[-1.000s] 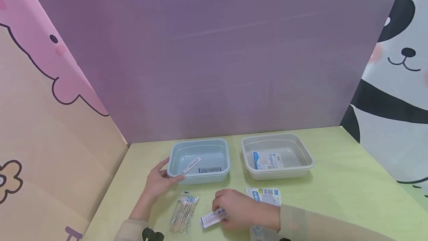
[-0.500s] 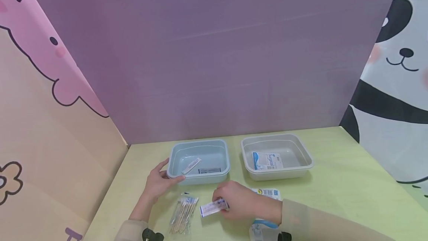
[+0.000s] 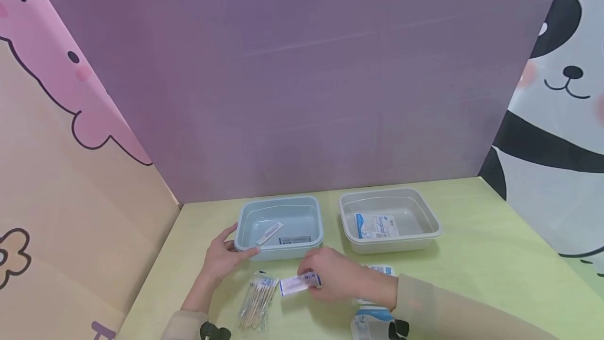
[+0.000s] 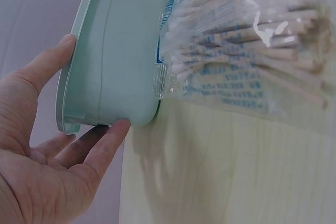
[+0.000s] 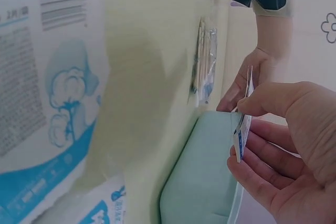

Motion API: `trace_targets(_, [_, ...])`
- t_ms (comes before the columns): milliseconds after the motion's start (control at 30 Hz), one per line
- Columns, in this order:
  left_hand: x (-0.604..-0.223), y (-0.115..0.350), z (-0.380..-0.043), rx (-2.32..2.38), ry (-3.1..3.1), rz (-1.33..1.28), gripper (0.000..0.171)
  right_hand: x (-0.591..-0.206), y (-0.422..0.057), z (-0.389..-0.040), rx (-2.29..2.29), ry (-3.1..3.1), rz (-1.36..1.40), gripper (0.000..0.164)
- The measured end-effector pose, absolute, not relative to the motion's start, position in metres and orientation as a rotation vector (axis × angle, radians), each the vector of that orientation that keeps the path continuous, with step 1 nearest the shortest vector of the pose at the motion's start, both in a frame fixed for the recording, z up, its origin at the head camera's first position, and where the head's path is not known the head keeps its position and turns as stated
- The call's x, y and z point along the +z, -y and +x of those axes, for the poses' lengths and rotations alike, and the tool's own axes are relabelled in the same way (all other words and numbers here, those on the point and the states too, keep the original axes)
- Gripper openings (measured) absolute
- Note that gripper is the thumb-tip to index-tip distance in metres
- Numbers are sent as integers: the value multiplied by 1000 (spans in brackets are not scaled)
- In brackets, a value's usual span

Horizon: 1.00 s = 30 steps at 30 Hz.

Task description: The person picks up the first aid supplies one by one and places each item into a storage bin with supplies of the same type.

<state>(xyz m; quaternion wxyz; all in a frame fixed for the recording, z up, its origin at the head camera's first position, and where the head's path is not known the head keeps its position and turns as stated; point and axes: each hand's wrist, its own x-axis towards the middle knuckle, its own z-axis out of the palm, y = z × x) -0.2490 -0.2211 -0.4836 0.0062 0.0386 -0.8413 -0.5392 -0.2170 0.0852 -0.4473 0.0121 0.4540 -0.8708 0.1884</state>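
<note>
My left hand (image 3: pixel 223 255) holds the corner of a light blue plastic basin (image 3: pixel 288 252). In the left wrist view its thumb lies at the basin's rim and the fingertips touch the outer wall. Between thumb and fingers, my right hand (image 3: pixel 330 274) pinches a small flat white packet (image 3: pixel 296 284) with blue print, just in front of the basin. The right wrist view shows this packet (image 5: pixel 242 135) edge-on. Inside the basin lie a slim white packet (image 3: pixel 270 233) and a darker printed one (image 3: pixel 294 240). A clear bag of cotton swabs (image 3: pixel 258 302) lies below the left hand.
A grey-white basin (image 3: pixel 424 243) stands to the right, holding a blue-and-white pouch (image 3: pixel 376 226) marked "Surgical". Under and beside the right forearm lie more blue-and-white packs, one (image 3: pixel 371 324) near the front. A purple backdrop (image 3: pixel 306 93) rises behind the table.
My right hand has moved away from the packs, lifting the small white packet up toward the blue basin. The left hand keeps its place on the basin.
</note>
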Motion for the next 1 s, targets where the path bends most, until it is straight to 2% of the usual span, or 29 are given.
trace_targets(700, [-486, 223, -251, -1713, 2620, 142, 100, -430, -87, -234, 683, 2624, 1354, 23])
trace_targets(1000, [-486, 222, -250, -1718, 2608, 134, 99, -429, -86, -241, 733, 2685, 1244, 24])
